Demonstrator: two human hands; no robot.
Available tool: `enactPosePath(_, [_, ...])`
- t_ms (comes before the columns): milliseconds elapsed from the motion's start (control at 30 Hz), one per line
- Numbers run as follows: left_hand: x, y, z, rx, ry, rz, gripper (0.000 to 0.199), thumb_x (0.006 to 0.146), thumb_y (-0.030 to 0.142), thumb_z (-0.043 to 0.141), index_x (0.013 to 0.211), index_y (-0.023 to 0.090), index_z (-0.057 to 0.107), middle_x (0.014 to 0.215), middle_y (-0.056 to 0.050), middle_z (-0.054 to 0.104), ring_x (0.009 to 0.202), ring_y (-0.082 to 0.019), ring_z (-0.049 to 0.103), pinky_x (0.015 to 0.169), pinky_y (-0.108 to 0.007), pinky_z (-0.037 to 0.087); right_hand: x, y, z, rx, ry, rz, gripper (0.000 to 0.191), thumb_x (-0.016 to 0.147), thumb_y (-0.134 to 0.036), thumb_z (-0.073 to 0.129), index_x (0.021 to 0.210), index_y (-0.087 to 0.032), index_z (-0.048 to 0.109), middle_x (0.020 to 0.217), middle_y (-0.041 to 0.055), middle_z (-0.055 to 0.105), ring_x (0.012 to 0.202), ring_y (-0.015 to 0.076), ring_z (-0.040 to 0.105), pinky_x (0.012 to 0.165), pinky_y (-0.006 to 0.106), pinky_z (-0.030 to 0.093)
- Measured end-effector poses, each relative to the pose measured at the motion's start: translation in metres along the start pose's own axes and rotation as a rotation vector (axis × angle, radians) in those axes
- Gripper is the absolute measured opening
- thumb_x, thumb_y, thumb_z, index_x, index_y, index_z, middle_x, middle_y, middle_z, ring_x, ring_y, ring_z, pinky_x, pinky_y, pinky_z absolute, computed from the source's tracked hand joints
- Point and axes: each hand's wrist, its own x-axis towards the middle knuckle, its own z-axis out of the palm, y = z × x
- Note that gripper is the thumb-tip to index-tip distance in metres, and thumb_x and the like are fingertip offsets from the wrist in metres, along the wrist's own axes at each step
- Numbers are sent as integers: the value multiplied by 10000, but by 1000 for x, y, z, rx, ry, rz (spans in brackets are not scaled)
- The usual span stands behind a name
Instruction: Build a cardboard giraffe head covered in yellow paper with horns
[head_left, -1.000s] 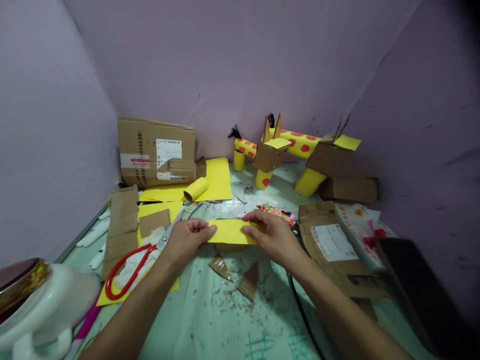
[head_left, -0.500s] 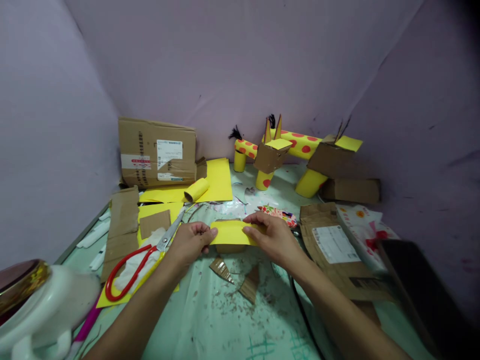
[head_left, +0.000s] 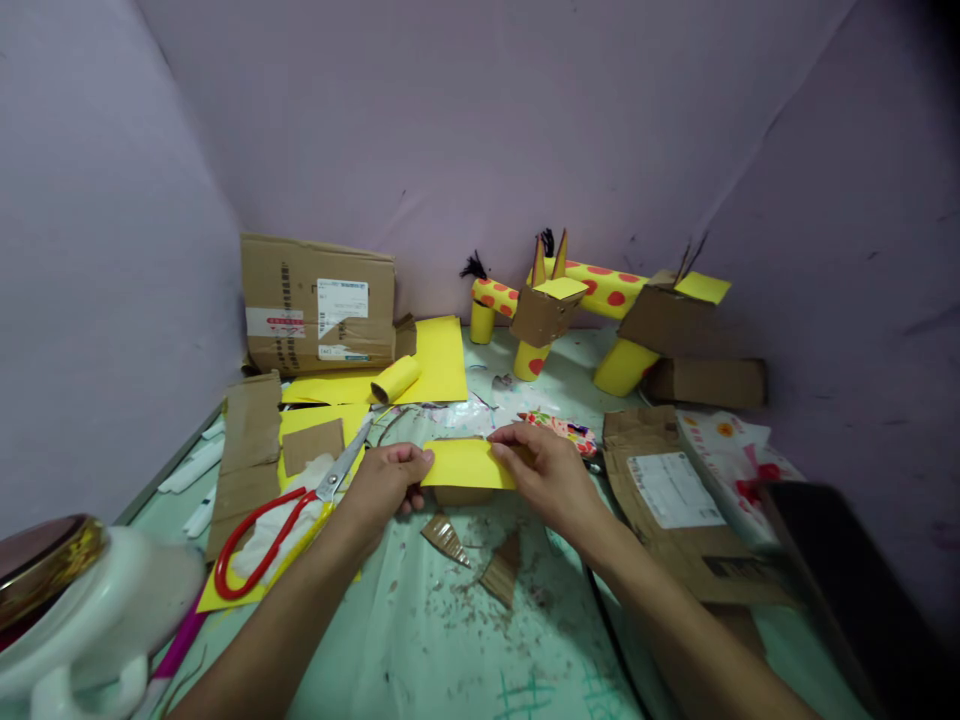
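Note:
A small yellow paper piece (head_left: pixel 463 465) lies over a brown cardboard piece (head_left: pixel 463 496), which shows below its lower edge. My left hand (head_left: pixel 391 478) pinches the paper's left end between thumb and fingers. At its right end, the thumb and fingers of my right hand (head_left: pixel 546 470) hold the paper, mostly near the upper right corner. Two cardboard scraps, one ribbed (head_left: pixel 445 540) and one plain (head_left: pixel 501 570), lie just in front of the hands. Red-handled scissors (head_left: pixel 262 550) rest to the left of my left hand, blades pointing away.
Spotted yellow animal figures with box heads (head_left: pixel 547 312) stand at the back. A cardboard box (head_left: pixel 319 305) and yellow sheets (head_left: pixel 442 360) are back left. A white pot (head_left: pixel 135 580) is front left; flattened cardboard (head_left: pixel 720 555) and a dark object (head_left: pixel 840 580) are at right.
The right thumb has shifted slightly on the paper's right part, and the left hand's lower fingers have moved a little. The whole view has shifted slightly.

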Motion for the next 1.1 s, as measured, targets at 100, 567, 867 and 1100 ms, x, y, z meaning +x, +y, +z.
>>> enactPosePath(100, [0, -1, 0, 19, 10, 9, 334, 654, 470, 585, 573, 153, 524, 436, 49, 491, 366, -51, 422, 382, -168, 273, 3, 0, -1, 14, -1, -8, 151, 793, -210, 517, 833, -193, 662, 828, 48, 702, 789, 207, 613, 713, 327, 458])
enactPosePath(567, [-7, 8, 4, 160, 54, 34, 391, 671, 437, 582, 426, 182, 416, 319, 70, 403, 324, -49, 321, 381, -186, 217, 12, 8, -8, 15, -61, -18, 163, 774, -199, 518, 814, -189, 676, 817, 56, 717, 769, 207, 639, 683, 308, 472])
enactPosePath(867, [-8, 6, 4, 186, 52, 38, 366, 691, 424, 566, 447, 179, 446, 334, 64, 423, 337, -53, 332, 387, -192, 220, 11, 7, -8, -11, -95, -13, 175, 755, -178, 522, 808, -191, 688, 817, 58, 728, 774, 208, 647, 710, 322, 480])
enactPosePath(1100, [-5, 5, 5, 148, 39, 19, 349, 660, 421, 600, 461, 179, 447, 355, 68, 433, 335, -49, 344, 381, -191, 222, 11, 7, -6, -43, -118, -4, 202, 751, -155, 514, 820, -192, 700, 830, 62, 730, 790, 212, 651, 722, 324, 481])
